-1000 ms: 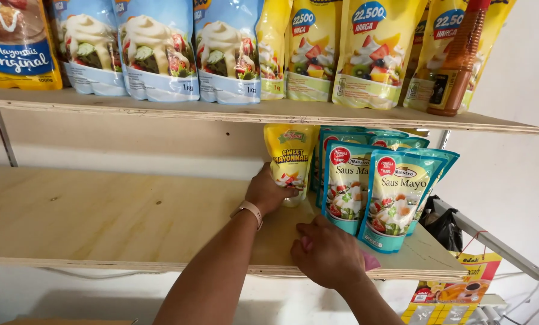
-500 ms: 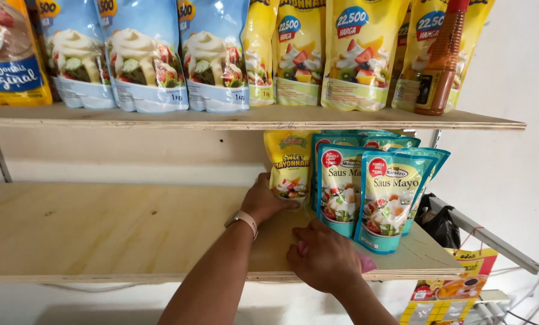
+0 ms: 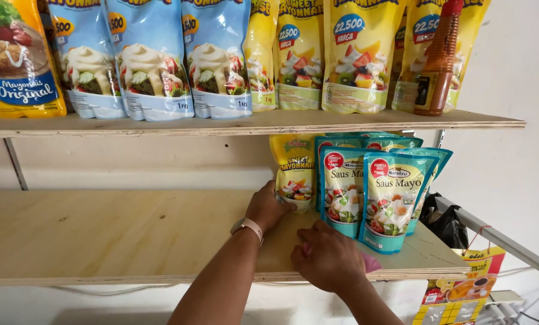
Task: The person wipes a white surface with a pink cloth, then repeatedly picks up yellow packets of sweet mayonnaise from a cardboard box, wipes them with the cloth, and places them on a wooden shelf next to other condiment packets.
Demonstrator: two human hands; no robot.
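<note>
Left hand (image 3: 268,207): we see it gripping the base of the yellow stand-up sauce pouch (image 3: 295,168).
Right hand (image 3: 326,257): we see it pressing a pink cloth (image 3: 370,263) flat on the plywood shelf (image 3: 131,235).

Yellow pouch (image 3: 295,171) beside teal pouches (image 3: 390,198)
</note>
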